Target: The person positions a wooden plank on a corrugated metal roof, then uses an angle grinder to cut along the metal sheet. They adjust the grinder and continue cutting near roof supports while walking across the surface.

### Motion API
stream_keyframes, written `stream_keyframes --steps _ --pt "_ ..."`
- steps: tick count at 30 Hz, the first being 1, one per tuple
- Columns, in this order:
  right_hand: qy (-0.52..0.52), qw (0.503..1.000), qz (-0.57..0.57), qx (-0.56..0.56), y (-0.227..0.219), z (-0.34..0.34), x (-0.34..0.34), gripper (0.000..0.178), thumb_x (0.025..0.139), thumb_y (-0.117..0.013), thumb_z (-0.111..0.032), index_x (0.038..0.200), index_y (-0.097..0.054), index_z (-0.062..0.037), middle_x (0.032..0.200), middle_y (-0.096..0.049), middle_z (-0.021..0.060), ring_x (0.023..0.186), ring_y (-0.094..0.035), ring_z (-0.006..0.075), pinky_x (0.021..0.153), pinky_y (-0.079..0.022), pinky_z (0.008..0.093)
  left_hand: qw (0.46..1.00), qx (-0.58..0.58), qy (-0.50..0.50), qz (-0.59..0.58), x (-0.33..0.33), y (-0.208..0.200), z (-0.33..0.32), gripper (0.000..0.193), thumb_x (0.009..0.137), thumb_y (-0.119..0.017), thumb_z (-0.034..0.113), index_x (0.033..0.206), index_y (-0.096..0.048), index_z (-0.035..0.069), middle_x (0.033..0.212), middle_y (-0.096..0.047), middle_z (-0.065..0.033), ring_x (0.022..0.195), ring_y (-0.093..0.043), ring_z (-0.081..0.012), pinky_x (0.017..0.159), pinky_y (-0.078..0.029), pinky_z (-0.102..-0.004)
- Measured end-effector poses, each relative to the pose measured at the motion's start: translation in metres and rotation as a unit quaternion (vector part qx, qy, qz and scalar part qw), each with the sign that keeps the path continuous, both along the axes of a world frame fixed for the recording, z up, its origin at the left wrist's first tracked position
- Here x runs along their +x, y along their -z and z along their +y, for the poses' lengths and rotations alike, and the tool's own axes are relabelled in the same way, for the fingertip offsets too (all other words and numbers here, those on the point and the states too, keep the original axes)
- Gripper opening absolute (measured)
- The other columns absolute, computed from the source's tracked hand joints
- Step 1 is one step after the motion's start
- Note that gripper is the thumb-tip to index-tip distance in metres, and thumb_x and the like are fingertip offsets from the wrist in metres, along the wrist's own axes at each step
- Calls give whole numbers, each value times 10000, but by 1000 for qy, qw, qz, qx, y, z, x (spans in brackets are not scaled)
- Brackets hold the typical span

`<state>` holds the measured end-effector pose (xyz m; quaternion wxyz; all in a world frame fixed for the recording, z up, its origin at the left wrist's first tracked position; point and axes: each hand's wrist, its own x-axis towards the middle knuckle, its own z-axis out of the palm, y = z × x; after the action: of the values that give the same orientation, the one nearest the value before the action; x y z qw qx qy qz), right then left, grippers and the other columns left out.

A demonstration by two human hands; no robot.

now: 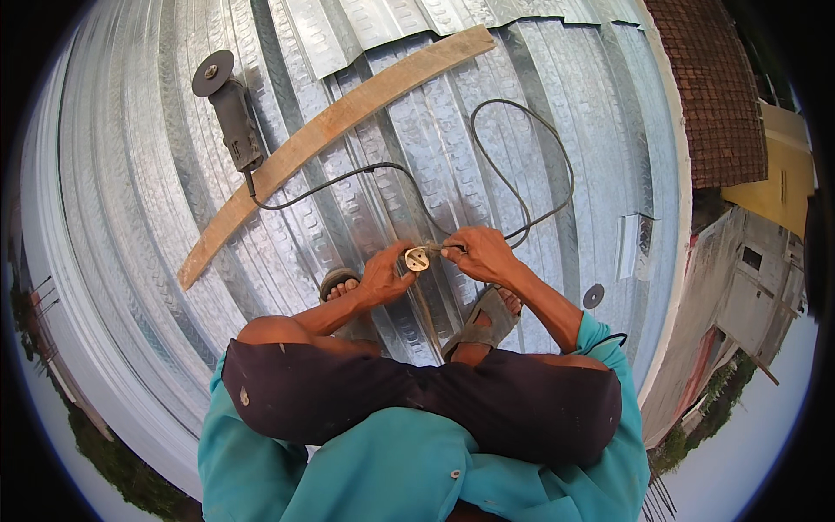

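While left hand [384, 277], half-curled, pinches round connector [417, 259] | right hand [481, 253], closed, pinches cord [374, 167] | disc [594, 297] near right edge of roof [639, 165]

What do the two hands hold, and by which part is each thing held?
The left hand holds a round pale socket by its edge; the right hand pinches a dark cord, apparently near its end.

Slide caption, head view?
Left hand grips a round beige fitting, right hand pinches dark cord; angle grinder lies on metal roofing.
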<state>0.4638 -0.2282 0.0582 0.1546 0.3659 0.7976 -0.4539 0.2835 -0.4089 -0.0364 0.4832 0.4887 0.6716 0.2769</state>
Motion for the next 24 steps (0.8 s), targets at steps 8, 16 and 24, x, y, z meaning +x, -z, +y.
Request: stream_keyframes --steps 8,16,24 --pt "-71 994 -70 39 -8 -10 -15 297 834 -647 -251 785 -723 32 764 -683 281 756 -684 485 674 -535 550 998 61 14 -12 3 -9 6 518 792 -784 157 1244 -553 58 1120 -687 -206 1083 -660 -424 910 -536 -462" --pt "-49 995 -77 29 6 -15 -14 290 828 -642 -231 792 -721 45 792 -686 303 785 -695 487 695 -539 556 997 71 18 7 5 -17 5 507 777 -812 151 1232 -618 37 1110 -710 -189 1044 -690 -399 899 -547 -445" --pt "-56 996 -52 35 13 -27 -15 320 857 -605 -235 756 -704 51 775 -676 302 755 -682 491 682 -523 564 987 152 57 22 6 -4 5 499 785 -810 130 1246 -643 40 1150 -703 -189 1062 -682 -397 911 -550 -458"
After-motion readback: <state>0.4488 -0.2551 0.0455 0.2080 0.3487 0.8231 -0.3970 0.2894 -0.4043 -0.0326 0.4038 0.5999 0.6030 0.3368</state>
